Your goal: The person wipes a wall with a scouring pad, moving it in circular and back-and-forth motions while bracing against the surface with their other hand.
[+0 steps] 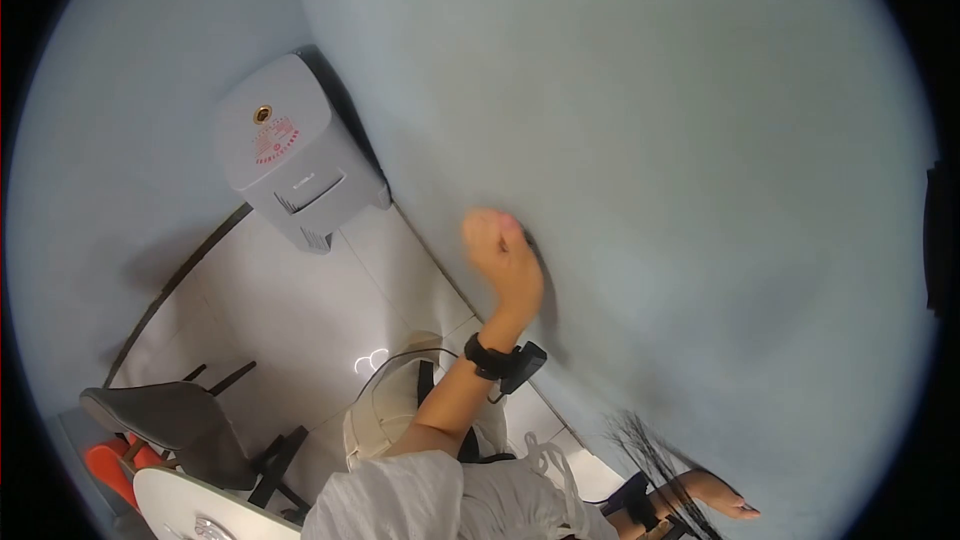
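Note:
My left hand [502, 252] is raised in front of the pale wall [700, 140], its fingers curled into a fist and nothing visible in it. A black strap with a small dark box [522, 368] is around that wrist. Low at the right, my right hand [715, 492] is beside the wall, seen edge-on with its fingers stretched out and nothing visible in it. Its wrist also bears a black band. Dark thin strands [660, 460] hang in front of that forearm.
A grey bin-like box [285, 130] with red print stands in the wall corner. At the lower left are a dark grey chair [190, 430], an orange seat [110, 470] and a white round table [165, 490]. White tiles [290, 310] cover the floor.

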Tool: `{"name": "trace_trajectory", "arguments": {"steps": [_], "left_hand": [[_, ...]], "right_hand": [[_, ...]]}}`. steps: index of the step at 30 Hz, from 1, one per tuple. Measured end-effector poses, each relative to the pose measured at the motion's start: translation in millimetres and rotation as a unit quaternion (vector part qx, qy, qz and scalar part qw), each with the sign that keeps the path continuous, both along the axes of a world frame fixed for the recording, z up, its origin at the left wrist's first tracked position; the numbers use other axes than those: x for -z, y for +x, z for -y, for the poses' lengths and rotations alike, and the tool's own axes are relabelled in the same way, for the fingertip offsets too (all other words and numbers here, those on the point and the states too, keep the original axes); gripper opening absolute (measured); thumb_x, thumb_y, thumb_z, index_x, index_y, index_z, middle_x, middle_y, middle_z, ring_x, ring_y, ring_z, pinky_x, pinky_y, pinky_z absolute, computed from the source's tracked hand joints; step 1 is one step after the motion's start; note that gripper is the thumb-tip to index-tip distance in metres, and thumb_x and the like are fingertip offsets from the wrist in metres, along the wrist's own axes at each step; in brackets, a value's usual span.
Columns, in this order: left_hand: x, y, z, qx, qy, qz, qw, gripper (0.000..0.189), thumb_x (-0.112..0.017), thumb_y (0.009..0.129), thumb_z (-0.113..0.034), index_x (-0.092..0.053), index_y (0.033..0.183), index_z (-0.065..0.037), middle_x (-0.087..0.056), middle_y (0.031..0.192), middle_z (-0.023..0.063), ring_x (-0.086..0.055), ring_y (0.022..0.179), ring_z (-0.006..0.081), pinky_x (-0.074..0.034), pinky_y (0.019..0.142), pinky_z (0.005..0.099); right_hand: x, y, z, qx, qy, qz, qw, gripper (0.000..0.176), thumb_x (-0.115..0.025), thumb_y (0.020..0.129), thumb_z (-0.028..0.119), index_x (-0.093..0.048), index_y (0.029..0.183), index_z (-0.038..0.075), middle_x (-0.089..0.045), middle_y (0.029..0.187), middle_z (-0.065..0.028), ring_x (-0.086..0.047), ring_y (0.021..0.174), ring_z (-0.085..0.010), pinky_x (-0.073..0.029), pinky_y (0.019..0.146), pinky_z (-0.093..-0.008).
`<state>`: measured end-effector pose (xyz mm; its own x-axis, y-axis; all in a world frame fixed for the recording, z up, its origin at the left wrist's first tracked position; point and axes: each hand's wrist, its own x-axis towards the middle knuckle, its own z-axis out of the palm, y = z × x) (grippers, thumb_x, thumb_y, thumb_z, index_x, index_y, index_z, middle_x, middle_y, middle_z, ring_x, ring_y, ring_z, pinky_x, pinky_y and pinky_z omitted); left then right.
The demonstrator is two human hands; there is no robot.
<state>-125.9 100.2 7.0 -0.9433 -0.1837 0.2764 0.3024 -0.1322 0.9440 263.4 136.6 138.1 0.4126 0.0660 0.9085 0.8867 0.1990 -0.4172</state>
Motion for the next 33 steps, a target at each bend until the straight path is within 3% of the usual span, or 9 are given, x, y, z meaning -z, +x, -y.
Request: {"name": "trace_trajectory", "arguments": {"steps": [5, 9, 12, 15, 18, 21, 24, 30, 33], "left_hand": [[48.2, -18.8, -4.8, 0.012, 0.062, 0.110, 0.992, 0.032, -0.043, 0.099, -0.017, -0.037, 0.071, -0.002, -0.034, 0.073, 0.0009, -0.031, 0.066, 0.0102, -0.029, 0.058, 0.0264], [34.1, -29.9, -4.5, 0.017, 0.058, 0.173, 0.983, 0.033, -0.045, 0.098, -0.016, -0.035, 0.069, -0.003, -0.034, 0.070, 0.0013, -0.032, 0.065, 0.0105, -0.029, 0.058, 0.0264], [-47.1, -22.9, 7.1, 0.040, 0.039, 0.016, 0.998, 0.035, -0.047, 0.097, -0.015, -0.032, 0.067, -0.003, -0.033, 0.069, 0.0017, -0.033, 0.065, 0.0110, -0.027, 0.057, 0.0266], [-40.4, -7.0, -5.0, 0.011, 0.058, -0.171, 0.984, 0.035, -0.049, 0.095, -0.014, -0.031, 0.068, -0.003, -0.033, 0.069, 0.0020, -0.033, 0.064, 0.0116, -0.027, 0.057, 0.0269], [-13.6, -19.4, -7.6, -0.004, 0.008, -0.009, 1.000, 0.037, -0.050, 0.095, -0.015, -0.031, 0.065, -0.004, -0.031, 0.068, 0.0013, -0.032, 0.064, 0.0114, -0.026, 0.056, 0.0271], [57.5, -40.2, -10.0, -0.007, 0.072, 0.127, 0.989, 0.032, -0.053, 0.091, -0.010, -0.037, 0.065, -0.001, -0.035, 0.070, 0.0046, -0.032, 0.062, 0.0159, -0.030, 0.056, 0.0323], [81.7, -22.7, -11.6, -0.009, -0.035, 0.160, 0.986, 0.032, -0.052, 0.093, -0.011, -0.040, 0.065, 0.000, -0.038, 0.070, 0.0041, -0.034, 0.062, 0.0157, -0.031, 0.057, 0.0317], [-58.4, 9.9, 5.6, 0.038, 0.019, 0.055, 0.998, 0.029, -0.055, 0.089, -0.009, -0.042, 0.065, 0.000, -0.043, 0.074, 0.0055, -0.036, 0.063, 0.0163, -0.031, 0.057, 0.0310], [-72.0, 40.2, -2.1, 0.032, 0.040, -0.097, 0.994, 0.028, -0.056, 0.086, -0.005, -0.039, 0.064, -0.001, -0.041, 0.075, 0.0057, -0.035, 0.064, 0.0161, -0.029, 0.056, 0.0306]], "right_hand": [[3.2, -14.7, -4.1, 0.006, -0.008, 0.008, 1.000, 0.063, -0.026, 0.096, 0.038, -0.026, 0.141, -0.005, -0.026, 0.146, -0.0237, -0.028, 0.135, -0.0359, -0.026, 0.110, -0.0450], [4.6, -6.4, -5.9, 0.011, -0.003, 0.009, 1.000, 0.063, -0.025, 0.096, 0.039, -0.027, 0.141, -0.006, -0.027, 0.145, -0.0238, -0.029, 0.134, -0.0359, -0.027, 0.110, -0.0450], [5.9, -4.9, -6.9, 0.022, -0.009, 0.018, 1.000, 0.063, -0.025, 0.096, 0.039, -0.027, 0.140, -0.006, -0.028, 0.145, -0.0239, -0.030, 0.134, -0.0359, -0.027, 0.110, -0.0450], [6.6, 1.8, -11.9, 0.030, -0.016, 0.018, 0.999, 0.063, -0.025, 0.097, 0.040, -0.028, 0.140, -0.006, -0.029, 0.144, -0.0239, -0.031, 0.133, -0.0360, -0.027, 0.110, -0.0451], [6.8, 4.9, -12.5, 0.035, -0.011, 0.014, 0.999, 0.064, -0.024, 0.097, 0.041, -0.028, 0.140, -0.006, -0.030, 0.144, -0.0240, -0.032, 0.133, -0.0360, -0.028, 0.110, -0.0451], [10.8, 2.3, -14.2, 0.029, -0.018, 0.011, 0.999, 0.064, -0.024, 0.097, 0.041, -0.029, 0.139, -0.006, -0.031, 0.143, -0.0241, -0.032, 0.133, -0.0360, -0.028, 0.109, -0.0451], [10.4, 9.0, -16.2, 0.020, -0.011, 0.001, 1.000, 0.064, -0.024, 0.097, 0.042, -0.029, 0.139, -0.007, -0.032, 0.142, -0.0242, -0.033, 0.132, -0.0360, -0.028, 0.109, -0.0451], [10.8, 28.6, -10.0, 0.014, -0.003, -0.001, 1.000, 0.065, -0.023, 0.097, 0.043, -0.030, 0.138, -0.007, -0.034, 0.141, -0.0243, -0.034, 0.131, -0.0360, -0.029, 0.109, -0.0452], [12.5, 34.7, -13.8, 0.006, -0.006, -0.002, 1.000, 0.065, -0.023, 0.097, 0.043, -0.031, 0.138, -0.007, -0.035, 0.141, -0.0244, -0.035, 0.131, -0.0360, -0.029, 0.109, -0.0452]]}}
